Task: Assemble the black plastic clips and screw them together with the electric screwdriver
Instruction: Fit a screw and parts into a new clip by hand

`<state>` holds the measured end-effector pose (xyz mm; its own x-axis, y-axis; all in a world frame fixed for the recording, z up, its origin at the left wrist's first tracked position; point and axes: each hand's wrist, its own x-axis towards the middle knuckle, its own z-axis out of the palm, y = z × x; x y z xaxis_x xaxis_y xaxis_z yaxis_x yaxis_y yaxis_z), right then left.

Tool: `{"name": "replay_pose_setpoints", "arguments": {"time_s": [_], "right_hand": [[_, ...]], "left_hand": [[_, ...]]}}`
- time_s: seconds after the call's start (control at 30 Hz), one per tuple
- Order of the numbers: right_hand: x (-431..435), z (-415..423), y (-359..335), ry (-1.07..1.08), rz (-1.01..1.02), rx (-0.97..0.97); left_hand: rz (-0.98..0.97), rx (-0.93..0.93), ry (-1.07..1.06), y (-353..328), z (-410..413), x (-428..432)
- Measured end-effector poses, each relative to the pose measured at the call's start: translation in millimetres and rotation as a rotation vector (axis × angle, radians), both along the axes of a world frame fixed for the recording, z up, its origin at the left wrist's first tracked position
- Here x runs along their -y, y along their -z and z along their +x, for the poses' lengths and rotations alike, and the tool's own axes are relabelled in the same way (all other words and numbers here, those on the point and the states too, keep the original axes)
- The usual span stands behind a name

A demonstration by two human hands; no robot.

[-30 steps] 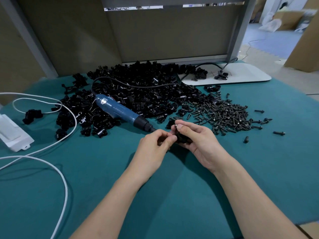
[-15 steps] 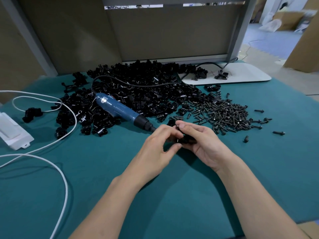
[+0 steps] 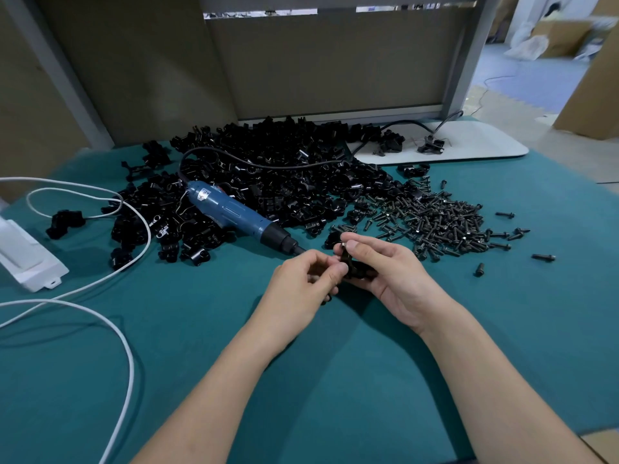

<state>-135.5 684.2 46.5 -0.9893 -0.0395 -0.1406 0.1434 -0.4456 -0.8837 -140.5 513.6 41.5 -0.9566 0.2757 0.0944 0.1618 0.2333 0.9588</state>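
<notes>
A black plastic clip (image 3: pixel 354 267) sits between both hands above the green table. My right hand (image 3: pixel 392 276) grips it with curled fingers, thumb on top by a small screw head. My left hand (image 3: pixel 301 283) pinches the clip's left side with its fingertips. The blue electric screwdriver (image 3: pixel 239 217) lies on the table just left of the hands, its tip pointing at them. A big heap of black clips (image 3: pixel 268 182) lies behind it, and a pile of dark screws (image 3: pixel 435 222) spreads to the right.
A white cable (image 3: pixel 127 346) loops over the left of the green table (image 3: pixel 335 380), beside a white box (image 3: pixel 26 259). A white board (image 3: pixel 469 142) with a few clips lies at the back right. Stray screws (image 3: pixel 542 257) lie at the right.
My left hand drew back a little from over the clip to its left side. Both hands stay in about the same place with the clip.
</notes>
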Motion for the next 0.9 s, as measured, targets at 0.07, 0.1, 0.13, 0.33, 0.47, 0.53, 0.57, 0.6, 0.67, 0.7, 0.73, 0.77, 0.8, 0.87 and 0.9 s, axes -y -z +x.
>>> {"name": "replay_pose_setpoints", "arguments": {"time_s": [0.07,0.1,0.13,0.33,0.47,0.53,0.57,0.6,0.67,0.7,0.73,0.77,0.8,0.87,0.9], "right_hand": [[0,0,0,0.000,-0.018,0.005],[0,0,0,-0.001,-0.027,0.007],[1,0,0,-0.002,-0.035,0.007],[0,2,-2,0.005,-0.051,0.016],[-1,3,-3,-0.006,-0.056,0.021],[-2,4,-4,-0.017,-0.051,0.020],[-2,4,-4,-0.025,-0.048,0.020],[-2,4,-5,-0.035,-0.047,0.023],[-3,5,-6,-0.057,-0.044,0.032],[-4,5,-7,-0.069,-0.040,0.039],[-5,6,-8,-0.079,-0.036,0.047],[-5,6,-9,-0.086,-0.033,0.055],[-6,6,-10,-0.090,-0.029,0.063],[-7,7,-11,-0.095,-0.013,0.075],[-8,7,-11,-0.099,0.000,0.078]], "left_hand": [[-0.012,-0.023,-0.029,1,1,-2],[-0.014,-0.036,-0.044,2,2,-3],[-0.010,-0.045,-0.055,3,2,-3],[0.038,-0.021,-0.028,4,1,-5],[-0.030,-0.113,-0.009,2,3,-5],[-0.075,-0.193,0.007,1,3,-3],[-0.096,-0.239,0.019,0,3,-2],[-0.122,-0.295,0.036,0,3,-1],[-0.179,-0.430,0.081,-2,3,3],[-0.203,-0.492,0.099,-2,3,4],[-0.225,-0.545,0.114,-2,3,5],[-0.246,-0.591,0.125,-3,4,6],[-0.263,-0.630,0.135,-4,4,6],[-0.287,-0.691,0.157,-5,5,7],[-0.305,-0.709,0.165,-6,6,8]]}}
